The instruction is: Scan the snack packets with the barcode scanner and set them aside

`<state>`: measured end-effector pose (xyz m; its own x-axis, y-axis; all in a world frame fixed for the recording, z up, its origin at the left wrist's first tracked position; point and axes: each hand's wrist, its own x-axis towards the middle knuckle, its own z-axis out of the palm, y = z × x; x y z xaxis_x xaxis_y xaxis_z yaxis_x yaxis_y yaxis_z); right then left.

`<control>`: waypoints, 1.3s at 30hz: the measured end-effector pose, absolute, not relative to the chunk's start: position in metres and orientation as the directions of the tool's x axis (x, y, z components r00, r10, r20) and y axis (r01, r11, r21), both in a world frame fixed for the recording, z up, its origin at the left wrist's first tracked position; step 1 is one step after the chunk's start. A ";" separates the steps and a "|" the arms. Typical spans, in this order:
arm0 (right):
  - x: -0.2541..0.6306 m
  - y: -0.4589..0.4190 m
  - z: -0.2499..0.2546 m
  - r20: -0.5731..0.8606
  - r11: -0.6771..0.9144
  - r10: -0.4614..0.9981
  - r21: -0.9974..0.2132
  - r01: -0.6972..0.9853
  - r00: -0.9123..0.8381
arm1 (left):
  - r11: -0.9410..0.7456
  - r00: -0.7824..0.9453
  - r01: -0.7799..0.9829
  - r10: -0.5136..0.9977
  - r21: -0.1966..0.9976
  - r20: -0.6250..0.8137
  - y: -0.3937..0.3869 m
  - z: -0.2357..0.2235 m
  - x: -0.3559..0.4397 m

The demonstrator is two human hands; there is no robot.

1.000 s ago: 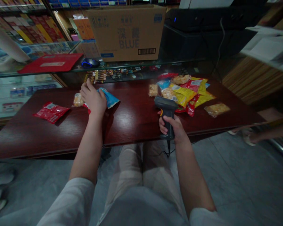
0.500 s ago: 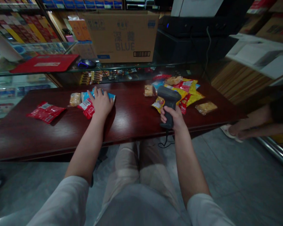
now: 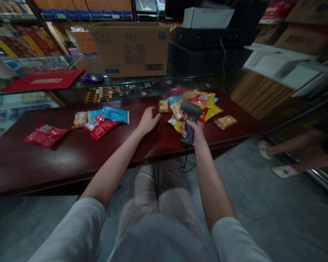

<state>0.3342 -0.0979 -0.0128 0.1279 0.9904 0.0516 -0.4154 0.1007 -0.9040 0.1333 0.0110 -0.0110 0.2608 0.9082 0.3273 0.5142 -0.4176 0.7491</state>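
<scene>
Nearest: the person's lap in pale trousers, both forearms reaching out over grey floor tiles. Right hand (image 3: 194, 131) has its grip clenched round the handle of a dark barcode scanner (image 3: 190, 115), held upright at the near edge of the bench (image 3: 30, 160), head tipped toward the snack pile; its cable (image 3: 185, 164) hangs down below the bench edge. Left hand (image 3: 148, 120) lies flat on the bench, grip released, fingers loosely spread, holding nothing, just short of a small tan snack pack (image 3: 163, 106). Pile of yellow, red and blue snack packets (image 3: 205, 103) sits right behind the scanner, touching or overlapping each other; one tan packet (image 3: 225, 122) lies apart on the right of the pile. Left of the free hand, well apart: a blue packet (image 3: 115, 114) on top of a red packet (image 3: 100, 127), a small tan one (image 3: 80, 119) beside them, and a lone red packet (image 3: 45, 134) further left. Behind the bench a glass counter (image 3: 30, 91) carries a red folder (image 3: 42, 79) and a computer mouse (image 3: 93, 78). Further back a cardboard box (image 3: 128, 49), a black device with a blue light, probably a printer, too dim to tell (image 3: 205, 36), and shelves of boxed goods. Far right, another person's feet in slippers (image 3: 273, 160) on the floor.
</scene>
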 end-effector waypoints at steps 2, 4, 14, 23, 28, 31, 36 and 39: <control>0.334 -0.097 -0.014 0.048 0.093 0.992 -0.898 -0.431 0.116 | -0.372 0.238 0.424 0.926 0.826 0.295 0.008 -0.011 0.156; 0.335 -0.096 -0.014 0.041 0.087 0.993 -0.893 -0.441 0.114 | -0.304 0.238 0.320 0.943 0.897 0.235 0.006 -0.011 0.175; 0.333 -0.096 -0.015 0.055 0.113 0.989 -0.884 -0.454 0.138 | -0.068 0.286 -0.001 0.956 0.998 0.066 0.010 -0.020 0.209; 0.335 -0.095 -0.016 0.055 0.106 0.991 -0.878 -0.467 0.121 | 0.165 0.130 -0.302 0.983 0.939 -0.131 0.013 -0.011 0.172; 0.338 -0.094 -0.020 0.061 0.106 0.992 -0.877 -0.469 0.109 | 0.201 0.030 -0.356 0.978 0.912 -0.204 0.016 -0.004 0.165; 0.338 -0.094 -0.022 0.061 0.099 0.994 -0.876 -0.472 0.095 | 0.202 0.005 -0.334 0.977 0.921 -0.213 0.019 -0.004 0.161; 0.336 -0.095 -0.020 0.031 0.059 0.997 -0.885 -0.463 0.068 | 0.183 -0.012 -0.232 0.981 0.955 -0.191 0.030 -0.009 0.135; 0.335 -0.096 -0.019 0.025 0.034 0.999 -0.899 -0.437 0.025 | 0.100 0.050 -0.217 0.995 0.971 -0.091 0.035 -0.013 0.116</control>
<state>0.3352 -0.0956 -0.0191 0.0251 0.9994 0.0252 -0.4371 0.0336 -0.8988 0.1163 0.0350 -0.0131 0.0500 0.9946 -0.0914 -0.2171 0.1001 0.9710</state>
